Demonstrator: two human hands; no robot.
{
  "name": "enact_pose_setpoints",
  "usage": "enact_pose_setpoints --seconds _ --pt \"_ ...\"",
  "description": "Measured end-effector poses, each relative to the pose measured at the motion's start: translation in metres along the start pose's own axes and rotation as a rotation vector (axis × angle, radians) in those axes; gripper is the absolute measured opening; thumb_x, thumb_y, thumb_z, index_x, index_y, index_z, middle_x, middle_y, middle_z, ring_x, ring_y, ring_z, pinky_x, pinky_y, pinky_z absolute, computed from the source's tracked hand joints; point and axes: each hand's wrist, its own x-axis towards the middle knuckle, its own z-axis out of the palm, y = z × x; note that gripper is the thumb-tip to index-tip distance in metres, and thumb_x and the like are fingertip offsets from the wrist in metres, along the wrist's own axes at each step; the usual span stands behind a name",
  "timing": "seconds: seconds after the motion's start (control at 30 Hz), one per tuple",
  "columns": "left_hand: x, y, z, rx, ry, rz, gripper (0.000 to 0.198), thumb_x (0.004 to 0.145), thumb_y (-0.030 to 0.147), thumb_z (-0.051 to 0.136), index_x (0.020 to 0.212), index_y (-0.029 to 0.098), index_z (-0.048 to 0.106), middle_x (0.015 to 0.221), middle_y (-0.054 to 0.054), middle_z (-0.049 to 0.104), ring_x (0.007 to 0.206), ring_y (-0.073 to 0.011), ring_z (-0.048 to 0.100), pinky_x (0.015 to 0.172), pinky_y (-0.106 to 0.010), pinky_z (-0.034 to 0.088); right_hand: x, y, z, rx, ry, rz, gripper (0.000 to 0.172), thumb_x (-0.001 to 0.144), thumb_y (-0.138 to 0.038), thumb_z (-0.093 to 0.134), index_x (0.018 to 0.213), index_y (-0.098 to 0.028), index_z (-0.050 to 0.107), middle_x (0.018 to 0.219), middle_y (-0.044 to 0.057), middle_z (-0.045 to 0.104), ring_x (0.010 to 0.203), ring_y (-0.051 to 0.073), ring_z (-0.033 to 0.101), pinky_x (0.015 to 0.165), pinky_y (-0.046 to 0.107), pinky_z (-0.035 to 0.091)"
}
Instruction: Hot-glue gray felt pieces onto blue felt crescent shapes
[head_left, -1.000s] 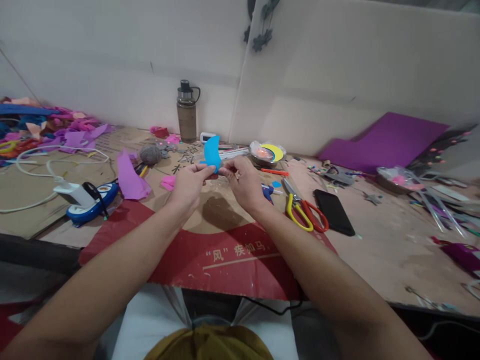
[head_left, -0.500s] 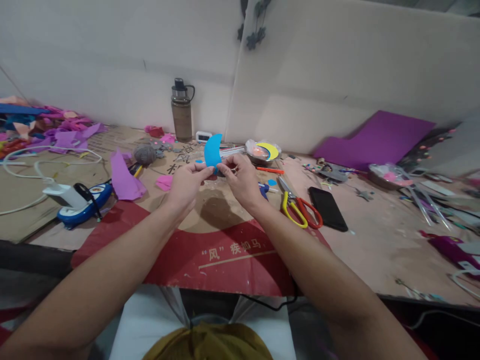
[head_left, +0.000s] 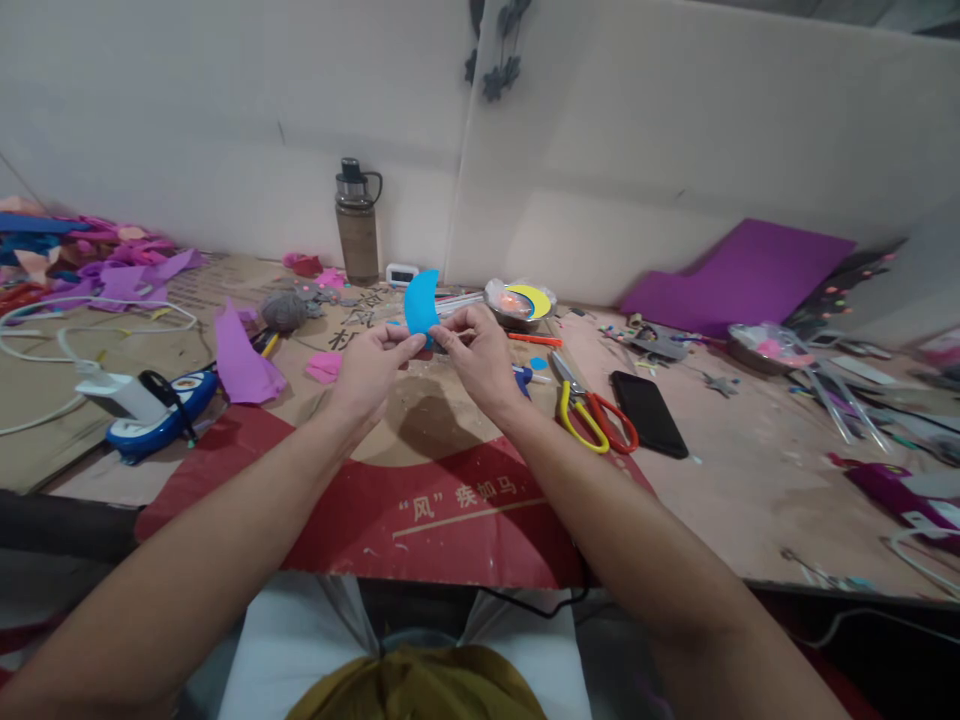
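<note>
A blue crescent-shaped foam piece [head_left: 420,300] stands upright between my two hands, above the cardboard-covered table [head_left: 750,480]. My left hand [head_left: 373,368] pinches its lower end with thumb and fingers. My right hand [head_left: 480,365] has its fingertips pinched together right beside that lower end, touching the blue piece or something small on it that I cannot make out. Both forearms reach out from the bottom of the view.
Yellow-and-red scissors [head_left: 589,410] and a black phone [head_left: 649,400] lie right of my hands. A bottle [head_left: 358,225] stands at the back wall. Foam scraps [head_left: 112,275] pile up at far left, a purple sheet [head_left: 739,280] leans at right, a white charger [head_left: 120,395] with cable sits left.
The view has drifted a little, so everything sits slightly further left in the frame. My hands keep the same pinch on the blue crescent.
</note>
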Motion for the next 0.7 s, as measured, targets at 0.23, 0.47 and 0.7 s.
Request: enact_pose_setpoints --seconds 0.23,0.47,0.7 --pt "-0.0033 0.0035 0.0037 -0.027 -0.018 0.05 0.021 0.058 0.025 0.08 0.071 0.017 0.066 0.07 -0.002 0.066 0.063 -0.0113 0.058 0.061 -0.025 0.039 -0.0005 -0.006 -0.0017 0.037 0.011 0.002 0.017 0.081 -0.028 0.064 0.071 -0.02 0.053 0.077 0.001 0.054 0.075 0.014 0.051 0.068 0.029 0.043" --pt "-0.0034 0.0025 0.0028 -0.006 0.033 0.036 0.019 0.056 0.017 0.078 0.067 0.017 0.062 0.064 0.001 0.062 0.06 -0.0102 0.056 0.06 -0.024 0.04 0.0 -0.0095 -0.0038 0.095 -0.049 0.087 0.017 0.082 -0.03 0.062 0.07 -0.02 0.054 0.075 0.0 0.055 0.074 0.014 0.05 0.069 0.029 0.043" --pt "-0.0052 0.0023 0.0024 0.014 0.029 0.071 0.019 0.057 0.017 0.077 0.069 0.018 0.062 0.068 0.0 0.063 0.062 -0.0105 0.056 0.062 -0.024 0.042 -0.0024 -0.0051 -0.0009 0.084 -0.061 0.042 0.019 0.084 -0.032 0.059 0.072 -0.021 0.05 0.078 0.0 0.054 0.075 0.014 0.05 0.067 0.029 0.042"
